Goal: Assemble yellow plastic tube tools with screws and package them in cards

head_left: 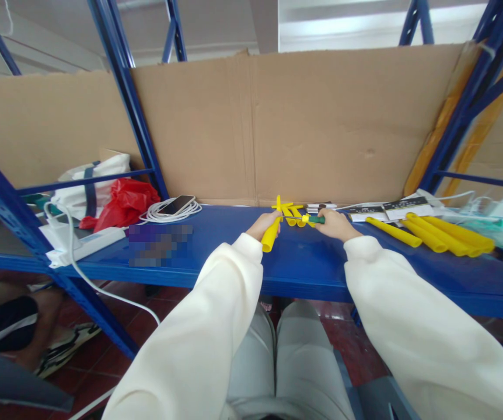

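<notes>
My left hand (pixel 262 226) is closed around a yellow tube (pixel 269 240) with a cross-shaped top, held above the blue shelf (pixel 229 233). A screwdriver (pixel 315 220) with a green and yellow handle is gripped in my right hand (pixel 335 224). Its shaft points left and its tip meets the yellow tube near the upper end; the exact contact is too small to make out. Just behind the screwdriver, more yellow pieces (pixel 294 213) lie on the shelf, partly hidden.
Several yellow tubes (pixel 429 234) lie at the right, before black-and-white cards (pixel 407 208) and a clear bag (pixel 496 227). Leftward are a phone (pixel 180 204) on a coiled white cable (pixel 150 213), a red bag (pixel 126 201) and a power strip (pixel 98 242). Cardboard (pixel 321 128) stands behind.
</notes>
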